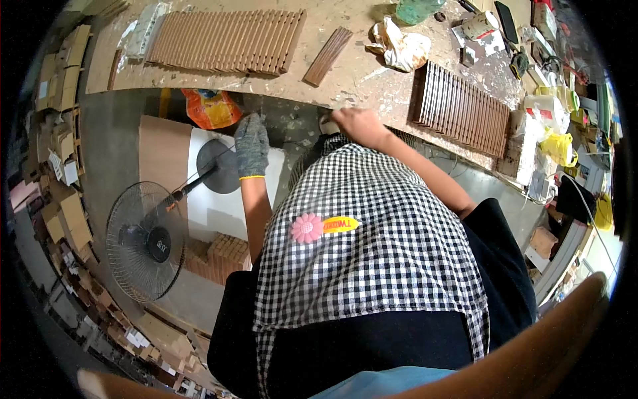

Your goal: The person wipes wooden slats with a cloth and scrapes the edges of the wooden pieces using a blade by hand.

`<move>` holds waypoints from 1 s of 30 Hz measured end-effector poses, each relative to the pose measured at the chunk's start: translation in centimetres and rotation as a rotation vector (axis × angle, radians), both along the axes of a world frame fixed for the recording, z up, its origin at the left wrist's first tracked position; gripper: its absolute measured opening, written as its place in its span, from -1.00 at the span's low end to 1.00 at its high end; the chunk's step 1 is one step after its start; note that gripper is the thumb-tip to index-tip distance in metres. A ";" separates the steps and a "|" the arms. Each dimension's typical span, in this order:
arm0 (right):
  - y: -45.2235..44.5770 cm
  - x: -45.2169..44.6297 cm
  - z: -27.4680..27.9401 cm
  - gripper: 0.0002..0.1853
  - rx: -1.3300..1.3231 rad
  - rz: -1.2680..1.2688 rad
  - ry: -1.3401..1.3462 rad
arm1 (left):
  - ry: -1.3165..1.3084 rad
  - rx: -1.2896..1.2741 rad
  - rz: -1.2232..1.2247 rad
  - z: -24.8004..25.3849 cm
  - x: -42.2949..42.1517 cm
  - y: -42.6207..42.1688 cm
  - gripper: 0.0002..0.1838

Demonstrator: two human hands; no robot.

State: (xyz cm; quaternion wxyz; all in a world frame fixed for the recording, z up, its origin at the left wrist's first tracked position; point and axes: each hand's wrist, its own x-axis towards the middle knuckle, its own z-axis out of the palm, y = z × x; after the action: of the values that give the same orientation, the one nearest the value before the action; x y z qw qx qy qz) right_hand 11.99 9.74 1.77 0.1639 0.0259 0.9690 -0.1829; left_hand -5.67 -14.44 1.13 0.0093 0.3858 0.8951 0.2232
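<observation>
My left hand (252, 146), in a grey knitted glove with a yellow cuff, hangs just below the table's front edge, near an orange and red bag (211, 108). Its fingers point up and curl, and what they may hold is hidden. My right hand (359, 126) is bare, close to the table edge above my checkered apron (372, 246). Its fingers are bent over, the tips out of sight. On the table (266, 89) lie a long row of brown wooden strips (226, 41), a single dark wooden piece (327, 56) and another row of dark strips (462, 110).
A standing fan (158, 243) is at the left, beside cardboard (163, 149) and stacked wooden blocks (229, 254). Crumpled stained paper (401, 45) and a tape roll (480, 25) lie on the table. Yellow containers (559, 147) stand at the right.
</observation>
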 end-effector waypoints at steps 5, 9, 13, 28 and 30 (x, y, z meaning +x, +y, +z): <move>5.3 1.8 -2.3 -0.85 0.145 -0.619 0.119 | 0.835 -0.349 -0.395 -2.4 -0.7 2.0 -0.69; 9.1 2.2 -4.3 -0.80 0.324 -0.724 0.083 | 3.232 -1.652 -0.111 1.4 1.4 4.2 -0.64; 1.9 -2.2 0.4 -0.71 0.057 -0.166 -0.029 | 3.221 -1.594 -0.137 2.5 2.5 5.5 -0.66; 5.3 0.7 5.3 -0.87 -1.753 -0.849 0.277 | 3.462 -1.463 -0.299 3.4 3.3 6.7 -0.68; 6.2 2.7 6.8 -0.76 -1.551 -0.880 0.334 | 3.550 -1.369 -0.299 3.6 4.0 8.0 -0.68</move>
State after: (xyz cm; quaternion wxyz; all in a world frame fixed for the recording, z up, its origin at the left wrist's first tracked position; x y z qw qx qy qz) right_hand 14.71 15.96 8.60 -0.0921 0.2494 0.4877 -0.8315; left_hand -1.68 -6.46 4.70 0.6417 -0.1312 0.2413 0.7161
